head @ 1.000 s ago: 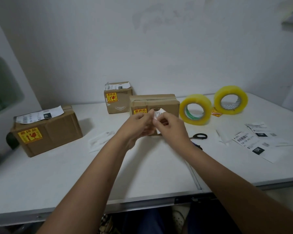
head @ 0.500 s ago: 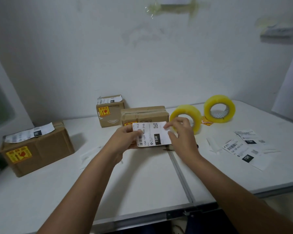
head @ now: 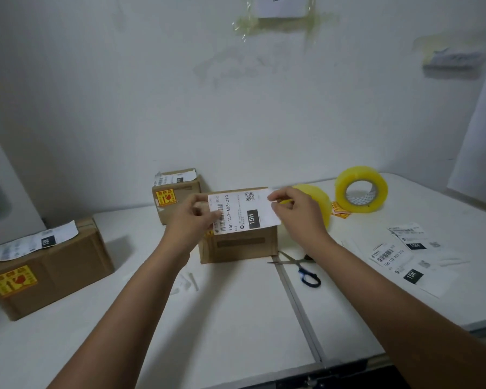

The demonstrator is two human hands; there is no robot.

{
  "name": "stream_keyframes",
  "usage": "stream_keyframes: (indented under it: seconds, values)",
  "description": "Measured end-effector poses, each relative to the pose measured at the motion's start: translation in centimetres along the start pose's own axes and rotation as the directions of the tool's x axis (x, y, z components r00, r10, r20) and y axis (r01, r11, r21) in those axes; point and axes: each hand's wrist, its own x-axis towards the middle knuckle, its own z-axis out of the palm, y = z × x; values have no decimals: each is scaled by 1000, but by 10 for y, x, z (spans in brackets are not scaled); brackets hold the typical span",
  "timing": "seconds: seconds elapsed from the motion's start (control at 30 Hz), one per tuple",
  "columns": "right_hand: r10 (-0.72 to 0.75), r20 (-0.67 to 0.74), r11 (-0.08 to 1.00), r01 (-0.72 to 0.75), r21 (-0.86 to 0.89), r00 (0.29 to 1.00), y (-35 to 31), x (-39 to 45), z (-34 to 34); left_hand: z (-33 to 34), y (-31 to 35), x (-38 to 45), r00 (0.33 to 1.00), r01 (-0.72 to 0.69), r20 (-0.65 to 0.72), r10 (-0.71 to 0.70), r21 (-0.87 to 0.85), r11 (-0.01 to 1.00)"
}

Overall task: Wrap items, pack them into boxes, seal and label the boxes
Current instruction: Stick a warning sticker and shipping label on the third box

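Note:
A white shipping label [head: 244, 210] with a barcode and "15H" print is stretched flat over the top of a sealed brown cardboard box [head: 240, 245] in the middle of the white table [head: 236, 318]. My left hand [head: 195, 216] pinches the label's left edge. My right hand [head: 295, 211] pinches its upper right corner. Whether the label touches the box top cannot be told.
A large labelled box [head: 48, 265] stands at the left and a small labelled box [head: 176, 192] behind the middle one. Two yellow tape rolls [head: 361, 192] stand at the back right. Blue-handled scissors [head: 300, 269] lie right of the box; loose labels [head: 404, 256] lie further right.
The label was small between my fingers a second ago. It is now spread flat and has moved from in front of the box up over its top.

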Motion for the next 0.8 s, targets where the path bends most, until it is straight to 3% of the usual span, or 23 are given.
stream_keyframes:
  seconds: [0.1, 0.23, 0.47, 0.8]
  values:
    - [9, 31, 1000, -9, -11, 999, -8, 28, 7, -3, 5, 25, 984, -102, -130, 119, 133, 986]
    - [25, 70, 998, -21, -58, 997, -11, 60, 22, 0, 15, 53, 967, -129, -183, 180, 260, 957]
    - [57, 181, 981, -22, -191, 982, -1, 85, 33, 4, 1, 83, 982, -61, -146, 120, 356, 932]
    - [38, 229, 965, 23, -260, 973, 10, 86, 33, 9, -18, 85, 965, -121, -152, 214, 466, 876]
